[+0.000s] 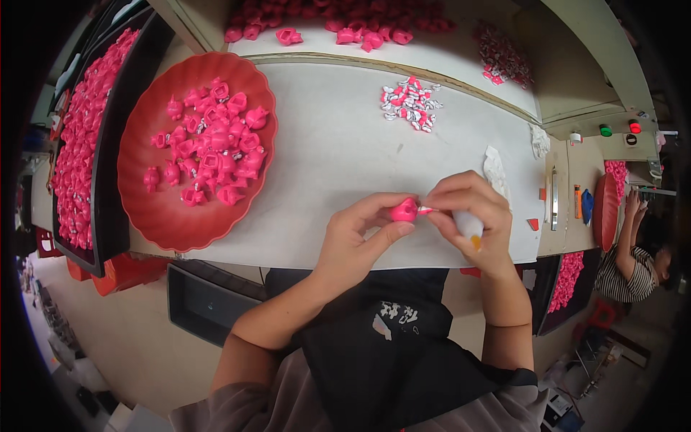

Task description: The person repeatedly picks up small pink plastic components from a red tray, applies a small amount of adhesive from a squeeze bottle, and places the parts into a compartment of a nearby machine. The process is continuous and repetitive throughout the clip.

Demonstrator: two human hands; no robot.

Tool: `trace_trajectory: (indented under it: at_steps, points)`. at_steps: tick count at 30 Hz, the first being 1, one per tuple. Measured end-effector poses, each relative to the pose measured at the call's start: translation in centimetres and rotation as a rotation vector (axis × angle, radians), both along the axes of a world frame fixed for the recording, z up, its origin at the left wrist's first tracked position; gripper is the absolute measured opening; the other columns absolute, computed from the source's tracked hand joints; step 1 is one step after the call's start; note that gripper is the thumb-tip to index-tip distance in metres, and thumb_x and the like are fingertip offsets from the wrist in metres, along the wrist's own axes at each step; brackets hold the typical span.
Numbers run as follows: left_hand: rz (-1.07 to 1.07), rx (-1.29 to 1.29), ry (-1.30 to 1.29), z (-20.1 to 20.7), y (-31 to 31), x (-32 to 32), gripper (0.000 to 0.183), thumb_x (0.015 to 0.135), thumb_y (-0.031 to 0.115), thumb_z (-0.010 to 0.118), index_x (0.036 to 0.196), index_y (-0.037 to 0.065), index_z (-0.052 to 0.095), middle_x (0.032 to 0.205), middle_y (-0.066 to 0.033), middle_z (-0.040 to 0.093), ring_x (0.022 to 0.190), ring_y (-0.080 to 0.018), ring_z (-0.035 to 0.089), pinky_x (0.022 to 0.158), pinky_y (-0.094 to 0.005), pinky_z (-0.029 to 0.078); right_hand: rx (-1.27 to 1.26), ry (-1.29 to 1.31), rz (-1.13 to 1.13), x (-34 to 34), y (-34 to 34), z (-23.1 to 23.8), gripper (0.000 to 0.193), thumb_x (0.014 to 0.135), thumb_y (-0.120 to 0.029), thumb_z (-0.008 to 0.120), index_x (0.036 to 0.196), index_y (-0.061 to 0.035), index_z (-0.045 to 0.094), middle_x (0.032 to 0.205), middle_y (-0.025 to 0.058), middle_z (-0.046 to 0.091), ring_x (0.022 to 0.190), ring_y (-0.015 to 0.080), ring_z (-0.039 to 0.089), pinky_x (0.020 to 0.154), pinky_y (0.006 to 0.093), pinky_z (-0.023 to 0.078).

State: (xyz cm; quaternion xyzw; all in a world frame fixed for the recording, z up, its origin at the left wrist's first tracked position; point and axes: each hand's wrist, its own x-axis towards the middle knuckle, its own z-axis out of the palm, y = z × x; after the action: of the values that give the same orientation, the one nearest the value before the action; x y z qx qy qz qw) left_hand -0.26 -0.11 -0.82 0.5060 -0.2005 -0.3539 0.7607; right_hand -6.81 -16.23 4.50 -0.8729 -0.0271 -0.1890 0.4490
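Over the white table sheet (pixel 324 144), my left hand (pixel 350 234) pinches a small pink plastic figure part (pixel 404 210) between thumb and fingers. My right hand (pixel 481 204) is close beside it, its fingertips closed on a small pink-and-white piece (pixel 425 210) that meets or nearly meets the pink part. Tucked in the same hand is a white squeeze bottle (pixel 466 225) with a yellowish tip pointing down toward me. Farther back lies a loose pile of pink-and-white pieces (pixel 410 103). To the left, a scalloped red bowl (pixel 137 194) holds several pink parts (pixel 216 144).
A black crate (pixel 108 165) full of pink parts stands at the far left. More pink parts (pixel 367 32) lie on the shelf behind. Crumpled white tissue (pixel 497 173) is right of my hands. An empty-looking dark bin (pixel 209 306) sits below the table edge. Another person (pixel 630 266) works far right.
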Motion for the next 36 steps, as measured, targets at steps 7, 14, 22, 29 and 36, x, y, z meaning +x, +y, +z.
trace_trajectory:
  at_steps: [7, 14, 22, 29, 36]
  points:
    - [-0.038, 0.063, -0.103, 0.7, -0.1, -0.6, 0.028, 0.08, 0.006, 0.06, 0.107, 0.0, 0.056, 0.095, -0.0085, 0.062, 0.084, -0.0139, 0.059, 0.078, -0.0268, 0.046, -0.164, -0.087, 0.004, -0.9, 0.4, -0.7, 0.024, 0.063, 0.0, 0.071, 0.086, -0.0034, 0.064, 0.083, 0.0083, 0.057, 0.067, 0.017, 0.059, 0.053, 0.0249, 0.048]
    - [-0.203, -0.08, 0.302, 1.8, 0.1, -0.4, 0.026, 0.083, 0.007, 0.058, 0.107, -0.003, 0.055, 0.095, -0.011, 0.062, 0.088, -0.019, 0.061, 0.081, -0.0284, 0.047, -0.403, -0.084, 0.092, -1.7, 0.3, 0.2, 0.029, 0.064, -0.009, 0.071, 0.091, -0.0044, 0.062, 0.088, 0.0087, 0.056, 0.066, 0.0179, 0.059, 0.05, 0.0254, 0.048]
    - [-0.299, -0.068, 0.393, 2.2, 0.1, -0.6, 0.023, 0.082, 0.006, 0.058, 0.104, -0.003, 0.056, 0.094, -0.0123, 0.063, 0.09, -0.0216, 0.062, 0.083, -0.0293, 0.048, -0.286, -0.12, 0.202, -1.4, -0.6, 0.1, 0.035, 0.061, -0.011, 0.071, 0.094, -0.0039, 0.063, 0.088, 0.0079, 0.058, 0.066, 0.018, 0.058, 0.051, 0.0257, 0.048]
    - [-0.305, -0.073, 0.4, 2.6, 0.4, -1.0, 0.022, 0.082, 0.004, 0.058, 0.102, -0.004, 0.057, 0.092, -0.0124, 0.063, 0.088, -0.0216, 0.063, 0.081, -0.0283, 0.049, -0.31, -0.169, 0.317, -1.5, -1.0, -0.4, 0.038, 0.061, -0.013, 0.071, 0.096, -0.0021, 0.063, 0.086, 0.0075, 0.059, 0.063, 0.0174, 0.057, 0.048, 0.0264, 0.046]
    - [-0.266, -0.096, 0.379, 2.4, 0.7, -1.7, 0.021, 0.085, 0.003, 0.054, 0.103, -0.006, 0.058, 0.095, -0.013, 0.063, 0.09, -0.0159, 0.06, 0.081, -0.0257, 0.047, -0.329, -0.167, 0.386, -1.3, -1.1, -0.6, 0.035, 0.061, -0.013, 0.071, 0.093, -0.0004, 0.063, 0.086, 0.0082, 0.058, 0.059, 0.0177, 0.057, 0.047, 0.026, 0.046]
